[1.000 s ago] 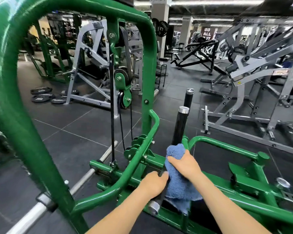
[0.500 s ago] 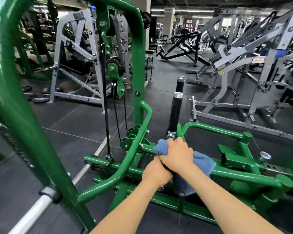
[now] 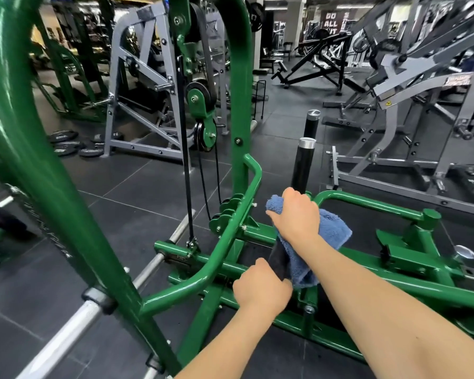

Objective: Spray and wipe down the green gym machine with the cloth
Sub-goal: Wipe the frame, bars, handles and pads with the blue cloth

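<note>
The right hand (image 3: 298, 214) curls its fingers round a blue cloth (image 3: 331, 231), pressing it against a black padded bar (image 3: 301, 165) of the green machine (image 3: 230, 242). The bar's long axis runs from near, low between the two hands, up and away to a silver cap at its far end, leaning slightly to the right. The cloth wraps the bar about midway along what shows, with a loose flap hanging down on the near right side. The left hand (image 3: 260, 291) sits lower and nearer, its fingers curled round the bottom stretch of the same bar, just beside the hanging edge of the cloth. A second black bar (image 3: 311, 124) with a cap stands just beyond the first. A thick green post (image 3: 52, 187) slants across the left of the view, and a curved green tube (image 3: 230, 236) runs between it and the hands. Grey machines (image 3: 394, 105) stand far right, and black weight plates (image 3: 66, 146) lie on the dark floor (image 3: 137, 201) at far left.
</note>
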A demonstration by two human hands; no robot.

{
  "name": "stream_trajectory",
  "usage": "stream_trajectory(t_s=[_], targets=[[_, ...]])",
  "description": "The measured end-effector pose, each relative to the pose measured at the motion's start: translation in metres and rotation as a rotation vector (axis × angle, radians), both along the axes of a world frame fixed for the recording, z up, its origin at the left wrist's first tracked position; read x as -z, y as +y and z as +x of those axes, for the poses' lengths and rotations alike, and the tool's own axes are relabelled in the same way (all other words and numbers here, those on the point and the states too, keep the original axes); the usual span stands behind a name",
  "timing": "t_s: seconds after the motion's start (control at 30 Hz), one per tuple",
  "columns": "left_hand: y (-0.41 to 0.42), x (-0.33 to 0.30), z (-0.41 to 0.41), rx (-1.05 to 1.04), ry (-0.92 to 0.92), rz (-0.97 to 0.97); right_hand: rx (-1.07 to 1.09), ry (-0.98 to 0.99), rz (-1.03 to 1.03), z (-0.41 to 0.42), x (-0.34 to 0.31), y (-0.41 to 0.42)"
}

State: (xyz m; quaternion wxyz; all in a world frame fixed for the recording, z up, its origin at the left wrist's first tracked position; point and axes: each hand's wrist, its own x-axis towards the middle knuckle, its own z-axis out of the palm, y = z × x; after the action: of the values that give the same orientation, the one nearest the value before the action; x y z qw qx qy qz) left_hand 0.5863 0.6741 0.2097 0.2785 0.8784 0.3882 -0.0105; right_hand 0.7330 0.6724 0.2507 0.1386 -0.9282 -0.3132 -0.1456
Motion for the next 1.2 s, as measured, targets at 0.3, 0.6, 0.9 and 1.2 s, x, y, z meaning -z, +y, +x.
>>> stream_trajectory(t_s=[0.3, 0.6, 0.9, 1.2], targets=[[-0.002, -0.006, -0.006, -0.018, -0.062, -0.121, -0.053, 0.254, -0.123, -0.042, -0.001, -0.041], [-0.002, -0.012, -0.011, 0.107, -0.086, -0.212, -0.202, 0.117, -0.180, -0.092, -0.005, -0.080], [0.000, -0.006, -0.012, 0.048, -0.103, -0.191, -0.094, 0.037, -0.190, -0.036, 0.000, -0.042], [0.002, 0.001, -0.006, 0.035, -0.137, -0.192, -0.041, -0.085, -0.260, 0.007, -0.001, -0.010]])
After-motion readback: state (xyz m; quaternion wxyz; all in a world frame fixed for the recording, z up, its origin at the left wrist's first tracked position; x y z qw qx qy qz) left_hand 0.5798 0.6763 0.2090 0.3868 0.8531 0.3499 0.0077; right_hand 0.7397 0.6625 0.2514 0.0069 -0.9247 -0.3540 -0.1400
